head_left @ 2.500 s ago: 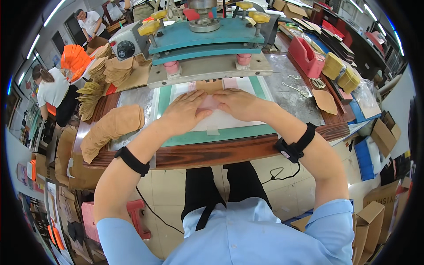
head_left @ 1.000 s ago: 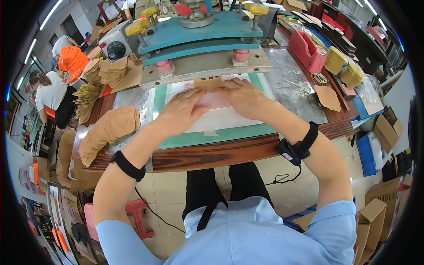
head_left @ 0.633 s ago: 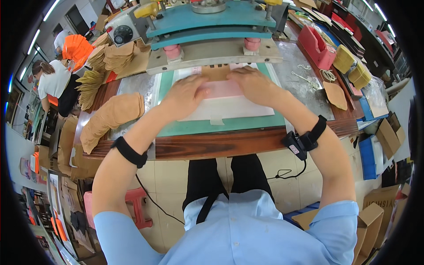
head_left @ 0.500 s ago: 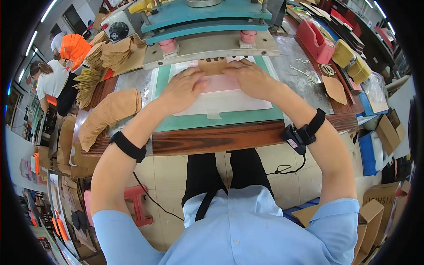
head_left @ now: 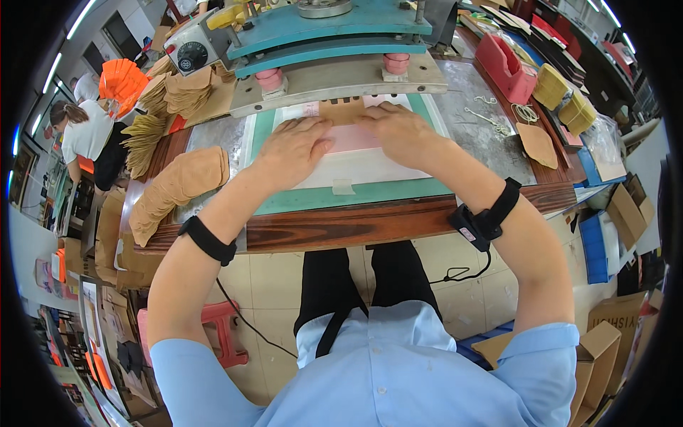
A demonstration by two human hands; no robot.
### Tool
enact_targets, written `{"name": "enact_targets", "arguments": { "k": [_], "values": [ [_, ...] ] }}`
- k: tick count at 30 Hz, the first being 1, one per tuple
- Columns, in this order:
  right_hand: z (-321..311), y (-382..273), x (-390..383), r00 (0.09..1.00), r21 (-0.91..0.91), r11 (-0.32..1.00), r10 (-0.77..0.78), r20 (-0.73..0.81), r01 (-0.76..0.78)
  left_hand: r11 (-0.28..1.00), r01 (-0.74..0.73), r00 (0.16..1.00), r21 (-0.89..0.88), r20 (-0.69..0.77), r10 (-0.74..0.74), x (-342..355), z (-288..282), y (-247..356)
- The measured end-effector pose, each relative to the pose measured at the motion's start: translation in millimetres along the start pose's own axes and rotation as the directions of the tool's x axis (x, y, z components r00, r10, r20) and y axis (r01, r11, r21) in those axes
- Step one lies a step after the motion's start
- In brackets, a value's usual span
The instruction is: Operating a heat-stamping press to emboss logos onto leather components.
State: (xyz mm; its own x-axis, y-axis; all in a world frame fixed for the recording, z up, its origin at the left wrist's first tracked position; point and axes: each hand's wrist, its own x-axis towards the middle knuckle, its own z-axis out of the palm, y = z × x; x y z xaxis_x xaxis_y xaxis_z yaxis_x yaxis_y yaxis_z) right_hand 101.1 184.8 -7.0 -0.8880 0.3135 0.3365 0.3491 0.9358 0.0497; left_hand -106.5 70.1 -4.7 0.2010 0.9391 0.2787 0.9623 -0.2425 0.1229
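A tan piece with notches along its far edge lies beneath the front of a teal press. Under it are a pink sheet and a white board, on a green mat. My left hand rests at the left side of the tan piece, fingers stretched out and thumb over the pink sheet. At the opposite side my right hand lies with its fingers extended onto the piece's edge. Both hands are open and press down from above; their palms are hidden.
The press's metal plate overhangs the far edge of the work. A fanned stack of tan pieces lies at left, with more stacks behind. On the right are loose cords, a single tan piece and a red holder. A co-worker bends at far left.
Both hands stay at the tan piece's sides with only slight shifts. The view has moved a little, and the co-worker at far left has changed posture slightly.
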Motion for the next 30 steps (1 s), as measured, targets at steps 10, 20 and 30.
{"name": "enact_targets", "arguments": {
  "k": [10,20,30],
  "values": [
    [7,1,0,0.998,0.086,0.996,0.011,-0.065,-0.005,0.998,-0.044,0.999,0.044,-0.017,0.044,-3,-3,1],
    [4,0,2,1.0,0.054,0.998,0.01,-0.008,-0.009,0.999,0.051,0.998,-0.016,0.033,-0.051,-4,-8,5],
    [-77,-70,-71,0.986,0.442,0.885,-0.164,0.003,0.146,0.877,-0.132,0.989,-0.463,0.0,0.149,-122,-54,97]
  ]
}}
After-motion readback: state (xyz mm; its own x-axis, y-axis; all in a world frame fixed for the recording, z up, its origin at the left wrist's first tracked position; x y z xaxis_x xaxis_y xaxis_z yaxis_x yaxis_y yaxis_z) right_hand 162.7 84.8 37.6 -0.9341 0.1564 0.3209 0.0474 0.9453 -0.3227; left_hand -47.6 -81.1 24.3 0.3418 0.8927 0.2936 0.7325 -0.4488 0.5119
